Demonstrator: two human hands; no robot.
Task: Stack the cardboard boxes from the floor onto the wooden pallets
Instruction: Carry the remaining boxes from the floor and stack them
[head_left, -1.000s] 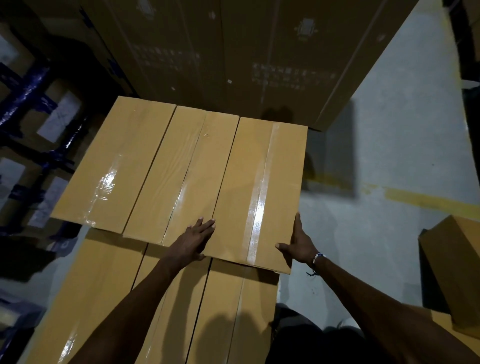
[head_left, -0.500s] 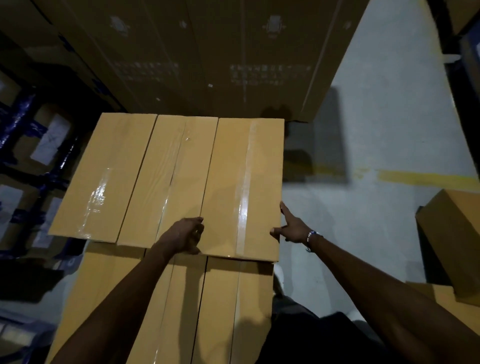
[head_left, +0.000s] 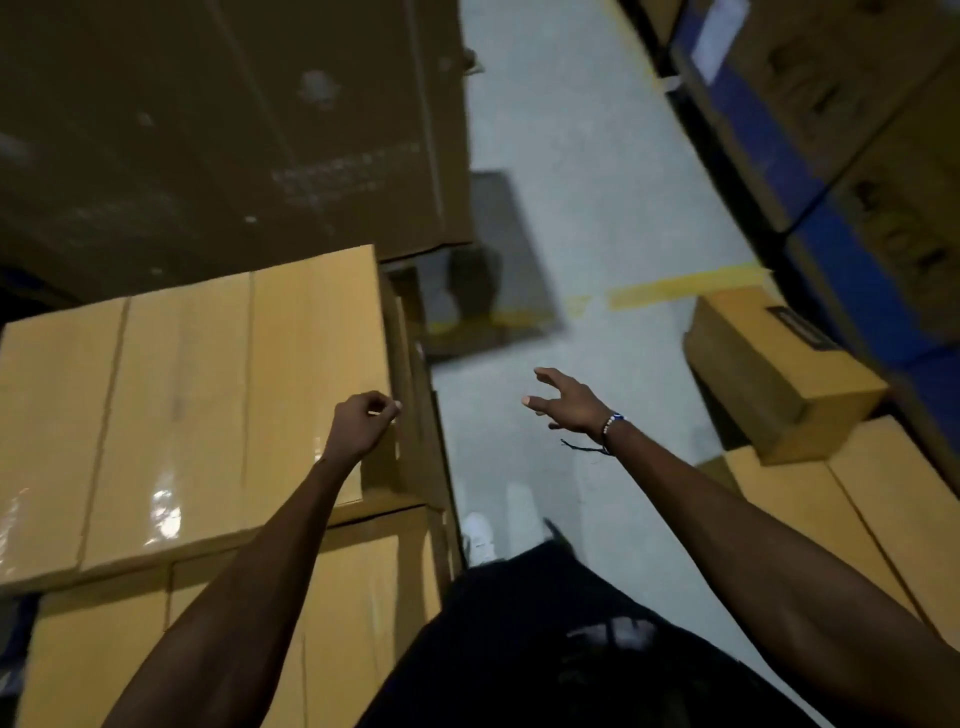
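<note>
Your left hand (head_left: 363, 423) hung loosely curled, holding nothing, over the stacked boxes (head_left: 192, 400) at nine o'clock, your right hand (head_left: 569, 402) spread wide toward the floor box (head_left: 779, 374) at three o'clock: best gripped squarely at both ends.

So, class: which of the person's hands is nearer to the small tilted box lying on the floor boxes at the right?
Right. The right hand hangs open over the bare floor, apart from the tilted box. The left hand is farther away, curled at the stacked box's edge.
</note>
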